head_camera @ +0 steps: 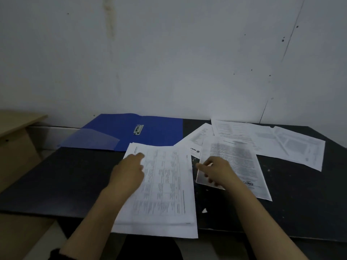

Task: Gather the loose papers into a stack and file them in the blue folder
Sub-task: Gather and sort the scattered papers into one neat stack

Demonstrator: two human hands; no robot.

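Dark, near-black table [56,177], matte, with pale flecks and a small white scrap near the front edge at about 5 o'clock of the middle. Behind it, a plain whitish wall [169,53], scuffed, dotted with small dark marks toward 1 o'clock, a faint brownish streak at 11 o'clock, thin seams running down at the right. At 9 o'clock, beside the table, a light wooden cabinet [16,139], lower than the wall line.

Blue folder [150,132] lying open and flat at 12 o'clock on the table, against the wall, metal clip [138,129] at its centre, clear pocket on its left flap.

Stack of papers [165,184] at 6 o'clock, printed with a table, near edge hanging past the table's front. Left hand [129,171] flat on the stack's left part, fingers relaxed and spread, gripping nothing, pressing down. Right hand [216,172] at 3 o'clock of the stack, fingers curled around the left edge of a single printed sheet [234,162], that edge lifted slightly off the table.

More loose sheets [272,141] overlapping at 2 o'clock, reaching the wall; one more sheet [199,136] partly under the held one, just beside the folder's right edge.
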